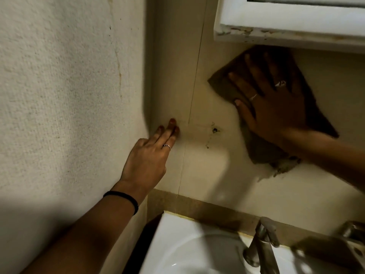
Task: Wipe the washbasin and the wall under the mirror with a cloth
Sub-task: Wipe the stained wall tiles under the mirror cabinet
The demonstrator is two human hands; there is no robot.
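Wall-wiping step is in hand. The right hand (276,103) lies flat on a brown cloth (308,107), fingers spread wide and palm down, pressing the cloth against the wall panel (217,95) just below the white mirror frame (286,32). The spread hand likely covers more cloth and keeps even pressure on the surface. The cloth's lower edge hangs loose below the wrist, frayed and partly blurred.

The left hand (152,153) holds nothing. Its fingers are extended and close together, fingertips touching the panel near the corner where it meets the rough left wall (59,95). Judgement: this hand braces the body while the person leans over the basin; alternatively it feels for dirt. Cannot tell which.

A dark mark with thin scratch lines (214,130) sits on the panel between the two hands, left of and below the cloth, apparently not yet wiped.

The washbasin (187,244) is near the camera, below both hands, white, with a metal tap (262,244) at its far right edge. A brown backsplash strip (197,206) runs between basin and panel.
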